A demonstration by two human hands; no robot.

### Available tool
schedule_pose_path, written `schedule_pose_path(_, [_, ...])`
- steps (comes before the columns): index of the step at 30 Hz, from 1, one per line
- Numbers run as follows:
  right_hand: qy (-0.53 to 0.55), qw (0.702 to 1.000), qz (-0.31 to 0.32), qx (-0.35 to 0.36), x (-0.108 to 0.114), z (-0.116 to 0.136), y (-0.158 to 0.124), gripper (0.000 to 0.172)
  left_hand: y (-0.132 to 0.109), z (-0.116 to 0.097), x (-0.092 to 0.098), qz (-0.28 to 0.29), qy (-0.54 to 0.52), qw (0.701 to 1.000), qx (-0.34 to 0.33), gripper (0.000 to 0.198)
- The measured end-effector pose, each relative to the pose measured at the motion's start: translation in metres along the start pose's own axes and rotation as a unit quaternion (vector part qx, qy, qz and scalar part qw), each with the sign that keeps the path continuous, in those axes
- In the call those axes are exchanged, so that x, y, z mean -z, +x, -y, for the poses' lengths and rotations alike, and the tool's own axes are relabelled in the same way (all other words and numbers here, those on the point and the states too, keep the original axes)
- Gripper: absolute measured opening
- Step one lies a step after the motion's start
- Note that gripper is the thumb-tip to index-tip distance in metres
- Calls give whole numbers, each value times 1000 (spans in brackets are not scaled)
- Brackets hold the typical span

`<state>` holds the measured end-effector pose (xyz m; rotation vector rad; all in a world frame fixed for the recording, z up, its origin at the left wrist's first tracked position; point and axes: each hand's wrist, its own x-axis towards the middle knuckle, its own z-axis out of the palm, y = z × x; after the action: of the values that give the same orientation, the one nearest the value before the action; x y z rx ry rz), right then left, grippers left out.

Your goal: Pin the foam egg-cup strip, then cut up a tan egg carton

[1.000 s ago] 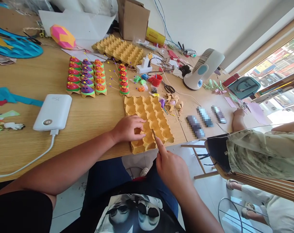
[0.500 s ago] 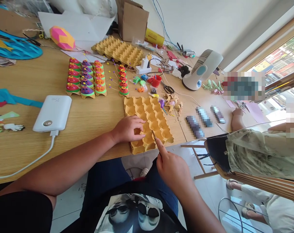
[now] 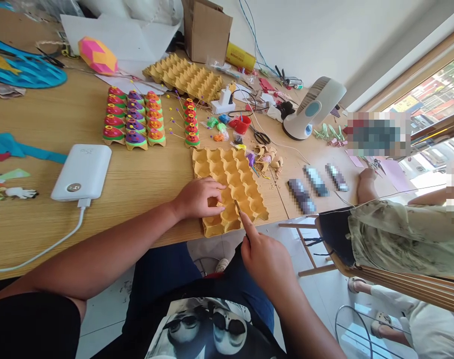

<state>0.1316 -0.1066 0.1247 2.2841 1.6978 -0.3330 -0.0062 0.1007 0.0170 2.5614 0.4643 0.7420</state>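
A yellow cardboard egg tray (image 3: 240,182) lies cup side up at the table's front edge. My left hand (image 3: 201,198) bears on its left part, fingers bent over a ridge and the thumb apart below them, holding it. My right hand (image 3: 266,254) is closed round a thin dark knife (image 3: 238,207), index finger stretched along its back. The blade's tip touches the tray near its middle, just right of my left fingertips. Most of the handle is hidden in my fist.
Painted egg-carton rows (image 3: 136,119) stand behind on the left, another row (image 3: 190,122) nearer the middle. Torn carton scraps (image 3: 272,159) and scissors (image 3: 260,134) lie beyond the tray. A white power bank (image 3: 83,172), a fan (image 3: 315,107) and a seated person (image 3: 395,234) flank me.
The view has shifted very slightly. Both hands, the knife and the egg tray hold nearly the same positions.
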Motion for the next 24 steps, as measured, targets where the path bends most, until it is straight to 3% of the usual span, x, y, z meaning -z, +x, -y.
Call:
schedule_pose_path(5, [1, 1000, 2, -9, 8, 8, 16, 65, 0, 1, 1, -4, 0, 1000, -9, 25])
schedule_pose_path(13, [-7, 1000, 17, -4, 13, 2, -3, 63, 0, 1, -1, -2, -9, 1000, 2, 23])
schedule_pose_path(18, [-12, 1000, 24, -11, 20, 4, 3, 65, 0, 1, -1, -5, -9, 1000, 3, 23])
schedule_pose_path(24, [14, 1000, 11, -4, 3, -1, 6, 66, 0, 1, 0, -14, -5, 1000, -5, 23])
